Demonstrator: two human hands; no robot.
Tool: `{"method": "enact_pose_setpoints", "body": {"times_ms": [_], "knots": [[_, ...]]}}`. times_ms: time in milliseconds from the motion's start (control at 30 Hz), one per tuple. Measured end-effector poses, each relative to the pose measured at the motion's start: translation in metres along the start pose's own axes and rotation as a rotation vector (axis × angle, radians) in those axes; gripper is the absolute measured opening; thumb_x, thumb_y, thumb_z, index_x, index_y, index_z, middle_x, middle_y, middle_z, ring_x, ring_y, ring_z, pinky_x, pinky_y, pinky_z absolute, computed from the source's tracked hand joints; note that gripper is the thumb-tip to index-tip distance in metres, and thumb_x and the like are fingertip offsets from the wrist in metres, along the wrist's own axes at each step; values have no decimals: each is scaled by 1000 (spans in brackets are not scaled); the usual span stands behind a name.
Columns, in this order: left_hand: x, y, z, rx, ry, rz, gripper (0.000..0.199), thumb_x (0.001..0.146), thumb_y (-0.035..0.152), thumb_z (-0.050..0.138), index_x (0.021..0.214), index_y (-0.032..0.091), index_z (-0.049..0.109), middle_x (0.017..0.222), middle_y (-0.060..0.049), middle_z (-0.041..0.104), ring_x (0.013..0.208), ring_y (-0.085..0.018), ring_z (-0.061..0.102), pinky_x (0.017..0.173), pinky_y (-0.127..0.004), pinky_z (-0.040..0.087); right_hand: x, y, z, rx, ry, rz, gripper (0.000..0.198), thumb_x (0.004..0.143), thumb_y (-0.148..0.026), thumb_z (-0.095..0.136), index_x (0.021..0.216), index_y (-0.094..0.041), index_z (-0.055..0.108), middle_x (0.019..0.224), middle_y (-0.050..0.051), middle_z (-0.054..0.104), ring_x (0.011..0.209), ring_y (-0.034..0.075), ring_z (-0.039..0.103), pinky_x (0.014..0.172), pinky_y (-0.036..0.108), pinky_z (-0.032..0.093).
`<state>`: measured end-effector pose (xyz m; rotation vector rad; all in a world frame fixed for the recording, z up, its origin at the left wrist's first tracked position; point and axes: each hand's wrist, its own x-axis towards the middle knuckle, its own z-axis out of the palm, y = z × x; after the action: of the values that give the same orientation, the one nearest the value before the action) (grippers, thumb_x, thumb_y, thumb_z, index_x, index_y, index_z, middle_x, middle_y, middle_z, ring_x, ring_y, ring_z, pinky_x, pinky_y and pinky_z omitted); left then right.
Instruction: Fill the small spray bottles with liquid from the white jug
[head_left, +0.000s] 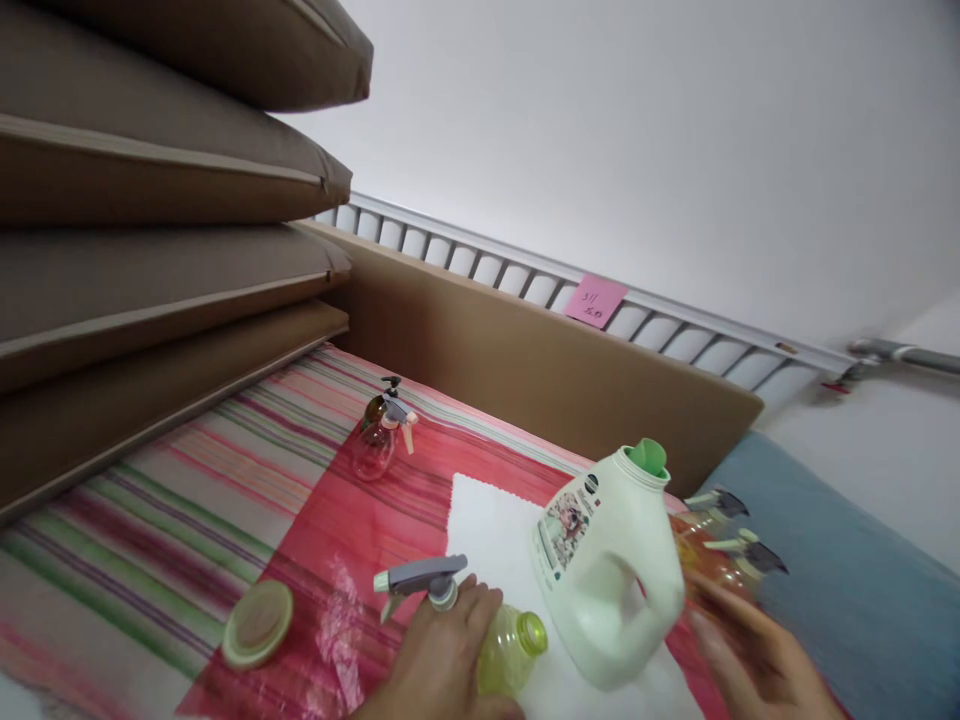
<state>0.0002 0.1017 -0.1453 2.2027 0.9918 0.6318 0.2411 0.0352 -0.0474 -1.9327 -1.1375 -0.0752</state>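
Note:
My left hand (450,645) is closed around a small clear yellow-green bottle (504,655), whose open mouth tilts to the right. Just above the knuckles a grey spray head (427,580) shows; whatever lies below its collar is hidden by the hand. A large pale green detergent jug (600,570) stands uncapped on a white cloth (487,510), its green spout showing. To the right of the jug, my right hand (757,655) is somewhat blurred, with its fingers stretched out and apart. Spray bottles with orange contents (724,560) stand just beyond those fingers.
At the left lies a round pale lid (257,625) on the red sheet (360,540). Farther back stand a clear spray bottle (375,448) and a dark pump bottle (375,405). Stacked cushions (165,270) rise at left; a brown board (510,350) fronts a radiator (457,258).

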Motion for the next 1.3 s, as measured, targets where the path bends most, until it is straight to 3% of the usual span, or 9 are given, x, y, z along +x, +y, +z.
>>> {"method": "enact_pose_setpoints", "body": {"times_ms": [100, 200, 300, 433, 533, 633, 733, 933, 1300], "knots": [[-2, 0, 3, -19, 41, 40, 90, 53, 50, 78, 131, 24, 40, 134, -11, 49, 124, -32, 42, 104, -46, 34, -14, -64, 25, -26, -394, -276, 41, 69, -49, 56, 99, -23, 63, 109, 10, 65, 101, 31, 58, 88, 43, 45], [-4, 2, 3, -82, 73, 68, 78, 55, 48, 77, 124, 25, 48, 126, -7, 56, 118, -30, 48, 103, -43, 35, -30, -119, 63, -129, -764, -509, 47, 69, -30, 60, 115, -23, 57, 123, 5, 58, 115, 24, 50, 99, 35, 37], [-4, 2, 3, -142, 91, 53, 72, 57, 47, 76, 121, 25, 52, 121, -6, 59, 114, -31, 50, 100, -42, 38, -43, -144, 92, -230, -907, -587, 42, 64, -26, 66, 106, -26, 63, 107, 3, 65, 97, 24, 59, 83, 31, 44], [-4, 2, 3, -155, 145, 68, 82, 52, 43, 80, 125, 25, 48, 127, -7, 55, 114, -33, 49, 97, -42, 39, -45, -150, 109, -278, -888, -609, 6, 67, -24, 64, 73, -24, 66, 79, 3, 67, 74, 23, 61, 66, 29, 42], [-4, 2, 1, -145, 183, 116, 85, 50, 46, 81, 125, 27, 47, 123, -7, 58, 110, -31, 52, 101, -48, 33, -30, -154, 100, -281, -797, -569, 7, 73, -27, 60, 75, -23, 65, 76, 2, 67, 70, 21, 59, 62, 29, 39], [-4, 2, -2, -118, 158, 108, 82, 51, 50, 80, 123, 27, 47, 114, -6, 63, 103, -29, 56, 104, -53, 23, -3, -159, 67, -221, -589, -487, 19, 78, -40, 54, 77, -23, 62, 71, 1, 64, 66, 19, 57, 61, 29, 39], [-2, -2, -5, -106, 104, 53, 79, 53, 51, 78, 122, 25, 48, 114, -7, 63, 104, -28, 56, 103, -50, 26, 19, -156, 17, -216, -421, -397, 27, 75, -49, 54, 74, -22, 59, 63, -2, 59, 61, 18, 54, 56, 27, 38], [1, -6, -5, -107, 98, 41, 75, 57, 49, 76, 122, 25, 47, 118, -7, 61, 108, -27, 55, 99, -42, 32, 11, -136, -52, -205, -296, -318, 35, 69, -56, 55, 76, -22, 61, 62, -1, 59, 60, 19, 53, 53, 27, 39], [-2, -5, -5, -78, 81, 35, 76, 58, 48, 76, 124, 24, 45, 121, -8, 59, 110, -28, 53, 99, -43, 31, -14, -128, -34, -50, -260, -284, 32, 70, -51, 59, 82, -21, 64, 70, 1, 64, 66, 20, 55, 60, 28, 41]]}}
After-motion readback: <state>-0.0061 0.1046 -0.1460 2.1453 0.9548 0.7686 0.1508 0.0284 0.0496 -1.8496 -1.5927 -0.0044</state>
